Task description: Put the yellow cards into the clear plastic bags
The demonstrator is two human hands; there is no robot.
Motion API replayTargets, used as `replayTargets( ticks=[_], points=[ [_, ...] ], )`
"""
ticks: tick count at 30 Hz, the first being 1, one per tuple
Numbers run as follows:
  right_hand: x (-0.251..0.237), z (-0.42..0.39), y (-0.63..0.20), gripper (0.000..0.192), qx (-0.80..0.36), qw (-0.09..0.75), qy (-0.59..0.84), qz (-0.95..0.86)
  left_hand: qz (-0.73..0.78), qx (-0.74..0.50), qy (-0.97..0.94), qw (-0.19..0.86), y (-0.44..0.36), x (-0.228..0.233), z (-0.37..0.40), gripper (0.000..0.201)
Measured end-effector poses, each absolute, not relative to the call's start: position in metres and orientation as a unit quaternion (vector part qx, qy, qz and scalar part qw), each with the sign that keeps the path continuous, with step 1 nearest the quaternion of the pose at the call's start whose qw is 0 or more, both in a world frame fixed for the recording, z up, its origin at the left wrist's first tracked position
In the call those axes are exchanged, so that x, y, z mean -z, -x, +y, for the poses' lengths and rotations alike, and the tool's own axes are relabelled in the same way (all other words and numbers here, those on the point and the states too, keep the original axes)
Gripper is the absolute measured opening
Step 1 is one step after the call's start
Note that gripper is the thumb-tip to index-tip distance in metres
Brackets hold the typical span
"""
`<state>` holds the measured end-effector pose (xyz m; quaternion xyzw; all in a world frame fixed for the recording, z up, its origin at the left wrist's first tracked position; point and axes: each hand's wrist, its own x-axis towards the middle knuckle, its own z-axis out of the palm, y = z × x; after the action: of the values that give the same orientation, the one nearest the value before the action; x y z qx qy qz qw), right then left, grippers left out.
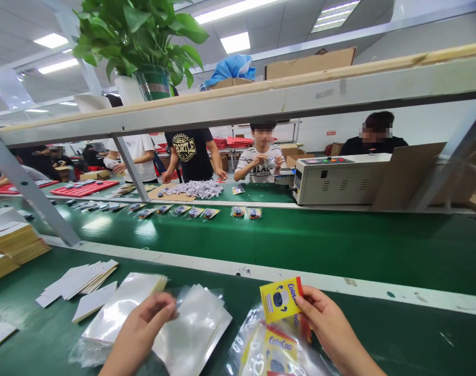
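Observation:
My right hand (329, 326) holds a small yellow ColaCao card (280, 298) upright by its right edge, just above a pile of bagged ColaCao cards (271, 352). My left hand (141, 329) rests with its fingertips on a stack of clear plastic bags (190, 331) lying on the green table (418, 339) near me. A second stack of clear bags (124, 303) lies to the left under my wrist.
White paper slips (79, 279) and yellow card stacks (14, 243) lie at the left. A green conveyor belt (300, 240) carries several bagged items (206, 212). A white machine (335, 180) stands across it, with people working behind. A shelf beam (261, 102) with a potted plant (143, 42) runs overhead.

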<state>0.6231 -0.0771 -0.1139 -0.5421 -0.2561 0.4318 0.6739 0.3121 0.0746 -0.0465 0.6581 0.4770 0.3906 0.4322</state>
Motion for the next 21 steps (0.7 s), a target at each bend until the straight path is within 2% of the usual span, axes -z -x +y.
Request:
replayTargets(
  ticks=[4, 10, 14, 19, 21],
  points=[
    [0.100, -0.083, -0.613, 0.045, -0.380, 0.711, 0.516, -0.290, 0.438, -0.424, -0.628, 0.484, -0.320, 0.032, 0.049, 0.043],
    [0.061, -0.091, -0.589, 0.036, -0.294, 0.761, 0.487, -0.312, 0.367, -0.333, -0.782, 0.378, -0.338, 0.029, 0.034, 0.015],
    [0.046, -0.090, -0.571, 0.028, -0.224, 0.804, 0.446, -0.324, 0.343, -0.364, -0.782, 0.372, -0.361, 0.033, 0.018, 0.011],
    [0.055, -0.084, -0.566, 0.015, -0.145, 0.784, 0.422, -0.432, 0.330, -0.398, -0.766, 0.383, -0.376, 0.034, 0.006, 0.010],
    [0.059, -0.082, -0.570, 0.020, -0.104, 0.750, 0.400, -0.517, 0.325, -0.404, -0.760, 0.391, -0.376, 0.037, 0.006, 0.014]
  ],
)
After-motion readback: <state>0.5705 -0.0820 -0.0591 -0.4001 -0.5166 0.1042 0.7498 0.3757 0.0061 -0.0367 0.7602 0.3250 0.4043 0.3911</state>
